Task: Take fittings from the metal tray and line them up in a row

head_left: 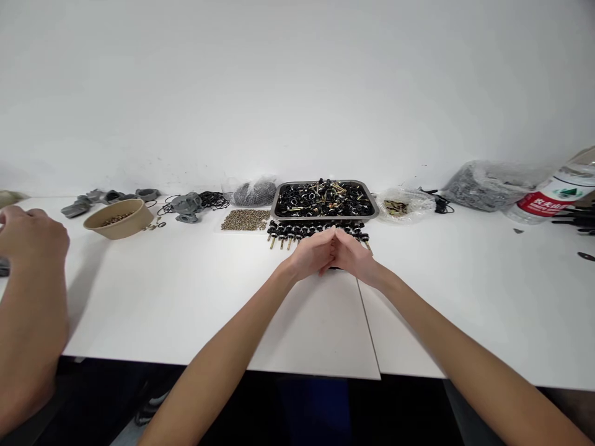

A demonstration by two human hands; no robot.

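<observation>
My left hand (315, 253) and my right hand (352, 253) meet at the thumbs and index fingers, cupped over the table. Their fingers curl inward, and a small dark edge shows beneath them; what they close around is hidden. Just beyond them stand rows of black-capped fittings with brass stems (289, 236), partly covered by the hands. A metal tray (325, 217) heaped with similar black and brass parts is behind the rows.
Left of the tray lie small brass pieces (245, 220), a bag of black parts (255, 192), grey plastic housings (186, 205) and a tan bowl (121, 224). Another person's arm (35, 279) reaches in at left. Bags (493, 184) and a water bottle (553, 193) stand right.
</observation>
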